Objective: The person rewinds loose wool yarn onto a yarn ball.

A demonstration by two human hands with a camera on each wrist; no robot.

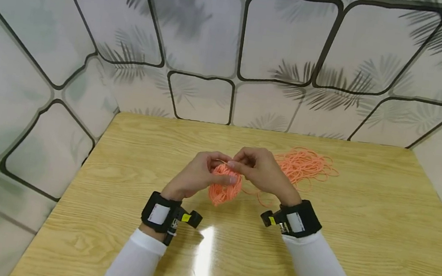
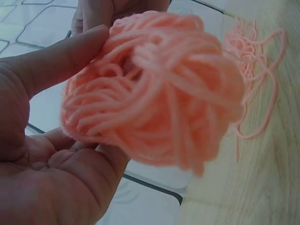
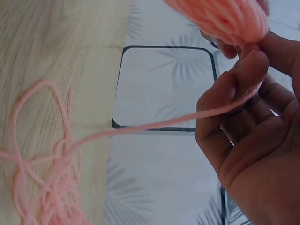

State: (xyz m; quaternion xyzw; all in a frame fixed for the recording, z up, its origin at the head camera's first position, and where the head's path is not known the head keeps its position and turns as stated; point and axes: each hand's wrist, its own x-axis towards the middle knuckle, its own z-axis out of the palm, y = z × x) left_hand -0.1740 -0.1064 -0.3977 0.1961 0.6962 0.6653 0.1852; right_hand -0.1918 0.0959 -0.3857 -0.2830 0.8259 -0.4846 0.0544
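My left hand (image 1: 199,175) grips a ball of coral yarn (image 2: 159,93), thumb on one side and fingers on the other. Close against the top of the ball, my right hand (image 1: 261,169) pinches the yarn strand (image 3: 154,124) between thumb and fingers. In the right wrist view that strand crosses the curled fingers and runs down to a loose yarn heap (image 3: 56,192) on the table. The head view has the same heap behind the right hand, partly covered by it.
The wooden table (image 1: 112,245) bears the loose yarn and reflects a bright light streak near its front. Behind and to the sides stands a pale wall covering (image 1: 202,31) with dark outlines and leaf shapes. Each wrist wears a black strapped camera.
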